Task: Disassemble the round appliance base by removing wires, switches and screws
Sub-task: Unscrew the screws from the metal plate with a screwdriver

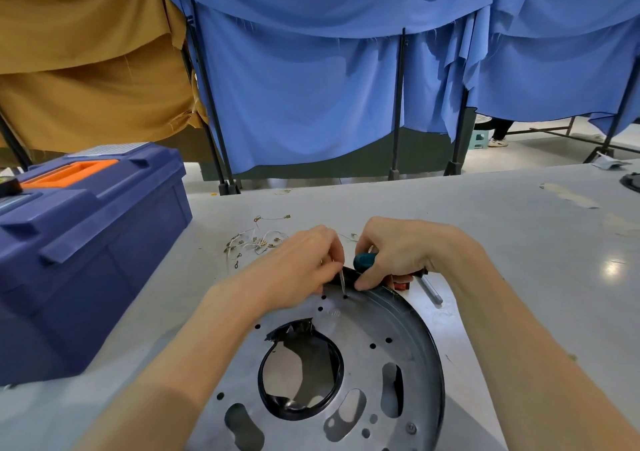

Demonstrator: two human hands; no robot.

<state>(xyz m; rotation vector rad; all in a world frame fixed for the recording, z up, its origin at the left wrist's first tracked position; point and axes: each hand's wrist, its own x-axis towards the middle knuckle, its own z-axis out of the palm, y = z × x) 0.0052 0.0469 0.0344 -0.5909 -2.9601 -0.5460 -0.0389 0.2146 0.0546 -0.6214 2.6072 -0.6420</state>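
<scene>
The round appliance base, a silver metal disc with a black rim, a black-edged centre hole and several small holes, lies on the table near me. My right hand grips a teal-handled screwdriver at the base's far edge. The thin shaft points down at a small hole, and the fingers of my left hand pinch it. A red and black part, partly hidden, sits under my right hand. One screw shows near the base's front rim.
A pile of removed white wires with metal terminals lies behind my left hand. A closed blue toolbox with an orange handle stands at the left. A grey pen-like tool lies right of the base. Blue and tan cloth screens hang behind the table.
</scene>
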